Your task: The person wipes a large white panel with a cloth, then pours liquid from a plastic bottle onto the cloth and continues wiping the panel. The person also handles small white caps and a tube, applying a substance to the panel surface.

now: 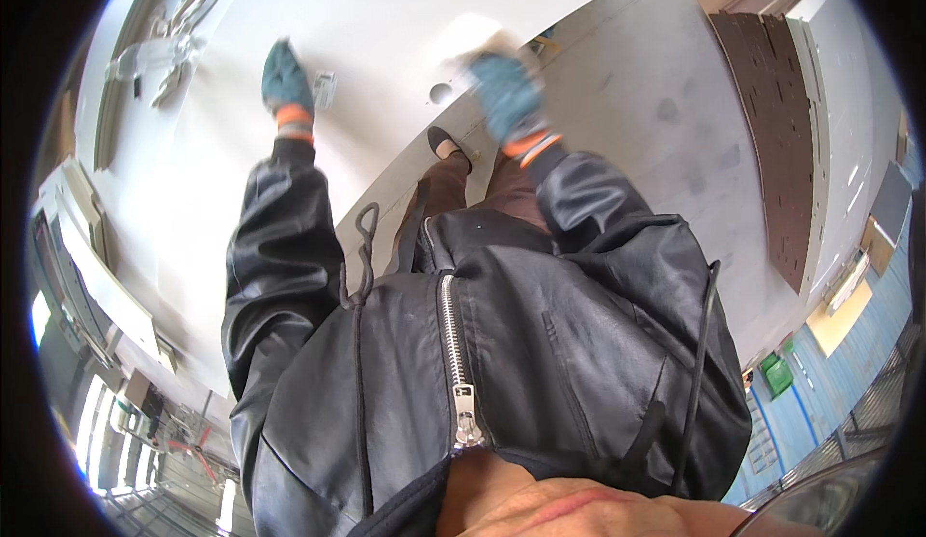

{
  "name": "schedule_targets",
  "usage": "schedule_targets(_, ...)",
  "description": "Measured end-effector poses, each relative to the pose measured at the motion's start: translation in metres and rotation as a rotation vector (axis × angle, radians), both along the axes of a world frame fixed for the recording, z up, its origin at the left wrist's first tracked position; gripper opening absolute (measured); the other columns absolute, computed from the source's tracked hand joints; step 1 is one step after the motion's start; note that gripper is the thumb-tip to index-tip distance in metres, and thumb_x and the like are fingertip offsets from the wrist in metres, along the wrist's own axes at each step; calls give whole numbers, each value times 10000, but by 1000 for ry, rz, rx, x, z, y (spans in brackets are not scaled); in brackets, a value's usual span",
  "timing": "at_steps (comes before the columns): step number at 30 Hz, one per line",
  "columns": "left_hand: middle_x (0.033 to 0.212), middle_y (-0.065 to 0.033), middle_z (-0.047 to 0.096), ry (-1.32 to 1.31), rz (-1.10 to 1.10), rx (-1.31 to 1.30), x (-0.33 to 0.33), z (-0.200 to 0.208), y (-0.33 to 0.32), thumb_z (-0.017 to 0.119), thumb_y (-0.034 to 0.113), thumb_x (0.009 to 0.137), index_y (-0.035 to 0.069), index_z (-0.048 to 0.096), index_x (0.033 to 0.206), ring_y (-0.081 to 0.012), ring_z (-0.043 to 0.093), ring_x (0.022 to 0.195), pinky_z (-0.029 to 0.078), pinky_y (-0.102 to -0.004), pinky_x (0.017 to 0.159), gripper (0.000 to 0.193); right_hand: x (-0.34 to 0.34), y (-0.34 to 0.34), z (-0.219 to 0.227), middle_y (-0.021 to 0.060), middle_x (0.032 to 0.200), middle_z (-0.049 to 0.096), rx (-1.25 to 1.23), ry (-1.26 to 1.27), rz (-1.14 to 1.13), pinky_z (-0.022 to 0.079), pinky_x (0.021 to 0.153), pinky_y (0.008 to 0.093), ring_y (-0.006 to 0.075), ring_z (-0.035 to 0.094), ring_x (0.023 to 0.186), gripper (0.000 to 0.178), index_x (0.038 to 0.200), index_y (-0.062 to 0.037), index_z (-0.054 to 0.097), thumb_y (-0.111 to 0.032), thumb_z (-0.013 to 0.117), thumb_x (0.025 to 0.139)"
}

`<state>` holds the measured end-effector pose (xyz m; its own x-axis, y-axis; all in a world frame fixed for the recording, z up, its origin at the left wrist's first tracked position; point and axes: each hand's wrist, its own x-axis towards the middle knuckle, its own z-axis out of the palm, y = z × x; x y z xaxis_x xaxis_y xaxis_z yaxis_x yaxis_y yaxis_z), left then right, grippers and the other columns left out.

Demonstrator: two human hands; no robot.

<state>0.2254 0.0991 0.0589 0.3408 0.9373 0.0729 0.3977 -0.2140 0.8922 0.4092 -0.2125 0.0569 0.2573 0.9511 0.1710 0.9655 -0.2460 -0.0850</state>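
Note:
My left hand (287, 82), in a teal glove with an orange cuff, rests on a large white panel (231, 151), fingers stretched forward and nothing visible in them. Beside it a small printed label (325, 89) lies on the panel. My right hand (508, 101), gloved the same way, is closed on a white cloth (473, 39) near the panel's right edge. Motion blurs the cloth and that hand, and the glove hides the fingertips. Just left of the right hand, a round grey spot or hole (441, 93) shows in the panel.
A clear plastic bottle (154, 57) lies at the far left near some strips. Brown boards (772, 132) and white boards (820, 103) are stacked at the right, across the grey floor (666, 151). A green bin (776, 375) stands farther right.

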Motion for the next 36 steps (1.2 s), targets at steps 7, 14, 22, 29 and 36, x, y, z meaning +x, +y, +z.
schedule_targets(7, 1362, -268, 545, 655, 455, -26, -264, -44, -95, 513, 373, 1010, -44, 631, 1234, -398, 484, 1300, 371, -456, 1122, 487, -24, 33, -8, 30, 920, 597, -228, -506, -447, 525, 729, 318, 193, 618, 894, 206, 1111, -110, 620, -71, 552, 921)
schedule_targets(14, 1490, -254, 433, 758, 461, -22, -299, -51, -135, 525, 462, 988, -38, 550, 1352, -380, 364, 1417, 269, -444, 1189, 618, -216, 67, 9, 60, 1091, 573, 178, 424, 283, 478, 871, 331, 217, 586, 1031, 296, 1216, -94, 572, -85, 519, 925)
schedule_targets(22, 1424, -202, 525, 341, 204, 84, -346, -47, -132, 509, 261, 1035, 25, 611, 1298, -324, 427, 1383, 281, -400, 1185, 368, -76, 29, -1, 95, 1286, 545, -5, 228, 409, 424, 1033, 346, 244, 550, 1189, 408, 1335, -76, 516, -101, 482, 929)
schedule_targets(29, 1410, -197, 541, 181, 185, 37, -347, -28, -142, 522, 395, 1021, 54, 636, 1276, -360, 430, 1380, 312, -403, 1166, 441, -235, 66, 7, 125, 1333, 576, -74, 265, 540, 424, 1091, 367, 269, 553, 1254, 451, 1346, -57, 540, -89, 498, 897)
schedule_targets(36, 1304, -125, 612, -422, 726, -280, -449, 6, -165, 481, 350, 1056, -63, 575, 1294, -200, 545, 1237, 375, -320, 1103, 485, -452, 108, -16, 151, 1288, 602, 230, 321, 871, 454, 1064, 443, 302, 578, 1226, 470, 1324, -58, 573, -64, 562, 854)
